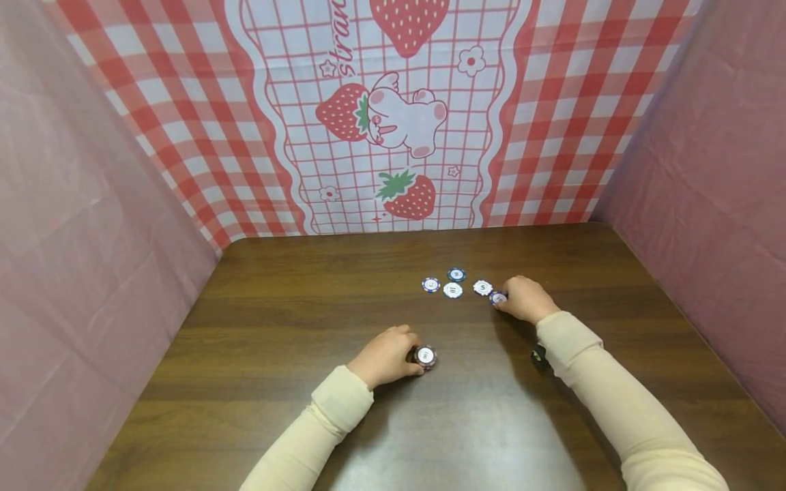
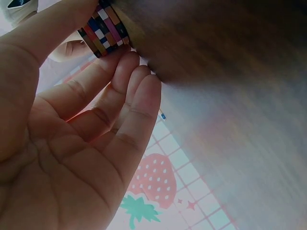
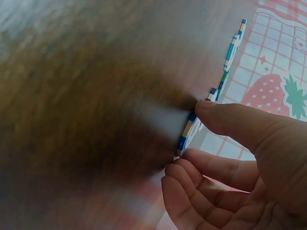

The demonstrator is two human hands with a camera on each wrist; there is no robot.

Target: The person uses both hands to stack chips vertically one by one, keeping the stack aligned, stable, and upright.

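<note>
My left hand (image 1: pixel 388 356) grips a stack of poker chips (image 1: pixel 426 356) standing on the table, thumb on one side and fingers on the other. The left wrist view shows the stack's striped, many-coloured edges (image 2: pixel 105 31). Farther back on the right, my right hand (image 1: pixel 527 299) pinches a blue-edged poker chip (image 1: pixel 498 298) between thumb and fingers; in the right wrist view this chip (image 3: pixel 188 132) is seen nearly edge-on. Just left of it lies a white poker chip (image 1: pixel 482 288) marked 5, close to or touching it.
Left of the right hand lie three more flat chips: a white one (image 1: pixel 453 290) marked 10, a dark-rimmed one (image 1: pixel 456 274) and a blue-and-yellow one (image 1: pixel 431 285). A strawberry-print cloth (image 1: pixel 405 123) hangs behind the brown table (image 1: pixel 295 293). Pink curtains (image 1: pixel 694 177) flank both sides.
</note>
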